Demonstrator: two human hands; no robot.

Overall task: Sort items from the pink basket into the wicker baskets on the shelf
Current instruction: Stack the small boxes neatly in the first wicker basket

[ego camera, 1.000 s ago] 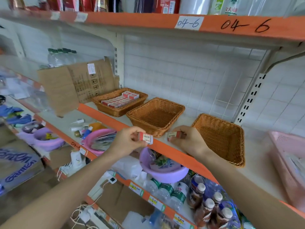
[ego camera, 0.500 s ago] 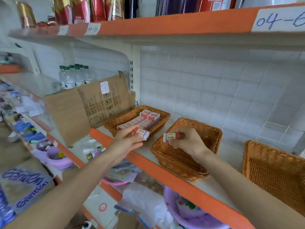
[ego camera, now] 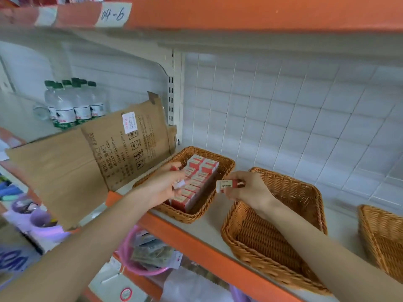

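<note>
Status: both sides loaded. Left hand point(ego camera: 161, 189) pinching a blurred box point(ego camera: 180, 183) right above the rows in the filled wicker basket point(ego camera: 187, 219), nearer the drop. Right hand point(ego camera: 250, 192) pinching a second box point(ego camera: 229, 185), long axis left-right, just right of that basket's rim, beside the empty basket point(ego camera: 261, 236); leftward shift judged necessary.
</note>
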